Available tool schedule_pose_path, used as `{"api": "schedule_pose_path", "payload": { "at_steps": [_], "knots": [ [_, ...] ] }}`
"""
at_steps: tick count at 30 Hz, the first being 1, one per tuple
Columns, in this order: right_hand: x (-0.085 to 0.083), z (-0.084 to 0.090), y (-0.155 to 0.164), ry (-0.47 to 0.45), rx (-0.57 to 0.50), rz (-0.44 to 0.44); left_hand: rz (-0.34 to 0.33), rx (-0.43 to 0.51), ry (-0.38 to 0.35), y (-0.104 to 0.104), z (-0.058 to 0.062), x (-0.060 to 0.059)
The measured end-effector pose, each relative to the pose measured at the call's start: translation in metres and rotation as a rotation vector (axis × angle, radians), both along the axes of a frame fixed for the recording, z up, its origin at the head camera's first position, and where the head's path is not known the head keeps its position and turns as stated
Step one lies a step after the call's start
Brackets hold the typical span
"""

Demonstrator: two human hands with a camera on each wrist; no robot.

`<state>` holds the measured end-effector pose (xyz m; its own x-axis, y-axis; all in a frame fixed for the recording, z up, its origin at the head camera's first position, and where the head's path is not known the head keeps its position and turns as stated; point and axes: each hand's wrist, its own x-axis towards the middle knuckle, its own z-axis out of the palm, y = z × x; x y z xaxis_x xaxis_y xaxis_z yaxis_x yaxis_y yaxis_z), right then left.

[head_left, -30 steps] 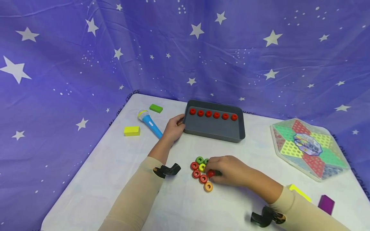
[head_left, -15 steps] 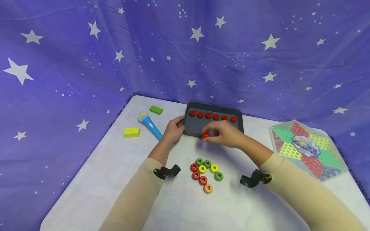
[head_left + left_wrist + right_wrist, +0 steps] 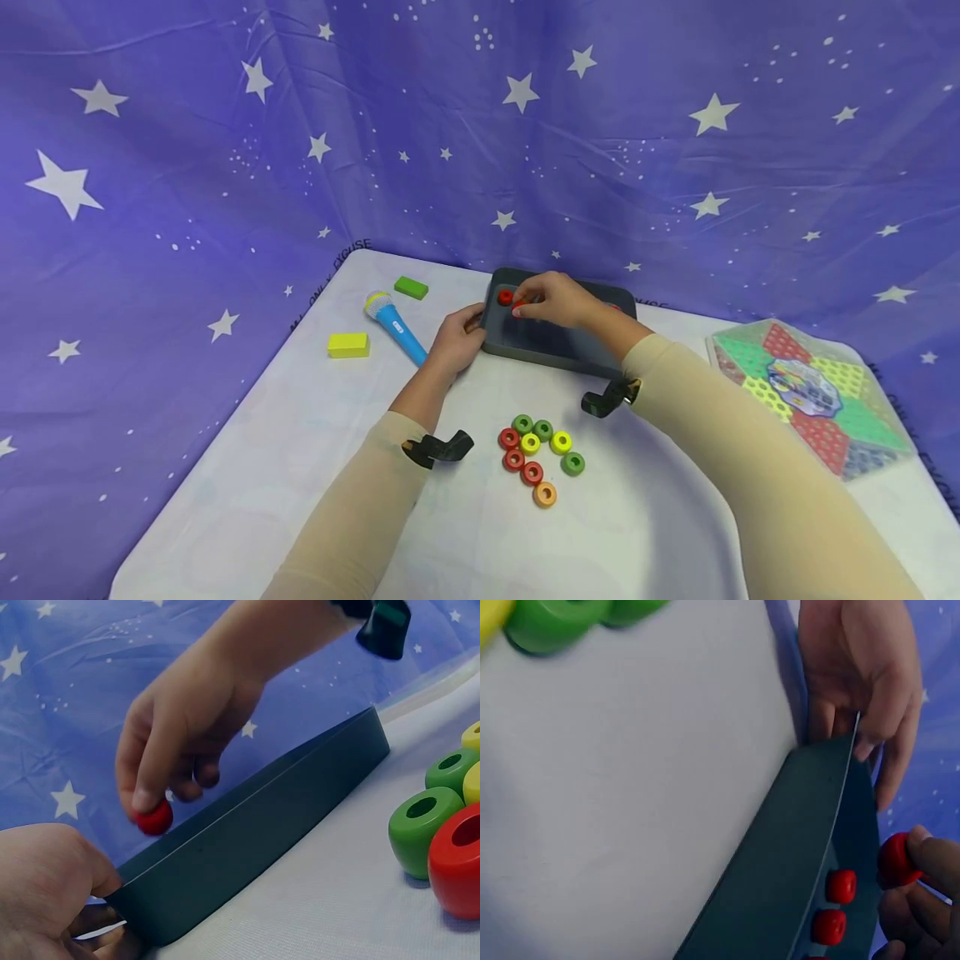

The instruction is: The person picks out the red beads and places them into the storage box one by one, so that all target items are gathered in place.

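Observation:
My right hand (image 3: 557, 300) pinches a red bead (image 3: 155, 817) between thumb and fingers, above the inside of a dark grey tray (image 3: 525, 343). My left hand (image 3: 456, 340) grips the tray's left end, its thumb at the rim in the right wrist view. Red beads (image 3: 841, 886) sit inside the tray along its far side; the right hand hides most of that row in the head view. Nearer to me, a loose group of ring-shaped beads lies on the white table: green (image 3: 573, 464), yellow (image 3: 561, 442), red (image 3: 532, 474) and orange (image 3: 545, 495).
Left of the tray lie a blue toy microphone (image 3: 401, 327), a green block (image 3: 411, 287) and a yellow block (image 3: 348, 346). A hexagonal Chinese checkers board (image 3: 806, 392) is at the right. Behind the table (image 3: 247, 492) hangs a purple cloth with stars (image 3: 420, 108).
My right hand has taken a red bead from the loose group and carried it forward over the tray. The left hand has stayed at the tray's left end.

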<state>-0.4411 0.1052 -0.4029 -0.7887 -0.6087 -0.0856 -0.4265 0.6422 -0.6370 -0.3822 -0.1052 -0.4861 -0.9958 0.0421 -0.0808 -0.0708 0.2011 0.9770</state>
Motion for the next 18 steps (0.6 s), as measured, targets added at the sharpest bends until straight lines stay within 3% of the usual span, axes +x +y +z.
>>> {"api": "schedule_pose_path", "payload": {
  "at_steps": [5,18],
  "knots": [
    [-0.013,-0.012,-0.007,0.016,0.042,0.024,-0.006,0.000,-0.004,-0.001,0.000,0.000],
    [-0.023,-0.041,-0.018,0.128,0.144,0.043,-0.015,0.025,-0.012,-0.001,0.001,0.000]
  ]
}}
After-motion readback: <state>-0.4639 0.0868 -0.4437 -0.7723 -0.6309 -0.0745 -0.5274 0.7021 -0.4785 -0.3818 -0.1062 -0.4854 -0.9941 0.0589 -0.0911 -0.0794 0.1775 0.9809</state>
